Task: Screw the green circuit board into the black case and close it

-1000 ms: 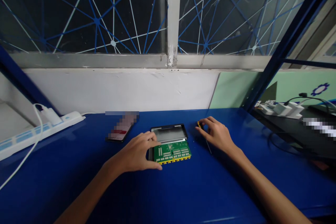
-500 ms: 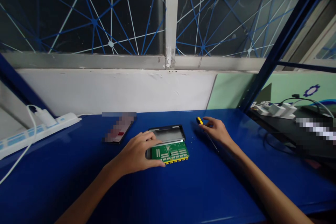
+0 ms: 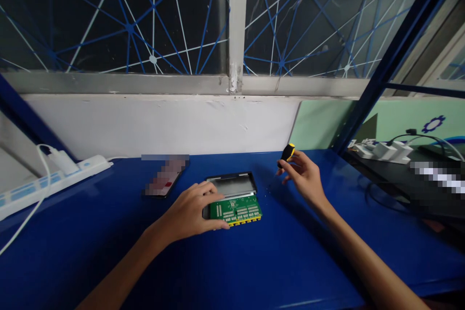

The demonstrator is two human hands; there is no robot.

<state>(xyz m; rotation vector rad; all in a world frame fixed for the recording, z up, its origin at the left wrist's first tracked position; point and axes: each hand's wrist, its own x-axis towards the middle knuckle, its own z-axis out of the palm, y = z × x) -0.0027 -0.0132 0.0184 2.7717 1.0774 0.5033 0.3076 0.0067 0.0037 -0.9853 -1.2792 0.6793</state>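
Single head-worn view, forward and downward over the blue table; near, at arm's length

bench: glossy blue, smooth | circuit board: matt green | screwdriver handle: yellow-black plastic | power strip: white plastic

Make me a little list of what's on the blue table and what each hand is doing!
Left hand: grips the left edge of the open black case with a green circuit board
Right hand: pinches a small tool with a yellow-and-black handle, held above the table
Table: glossy blue metal table
Also on it: dark flat phone, left of the case; long white plastic power strip, far left
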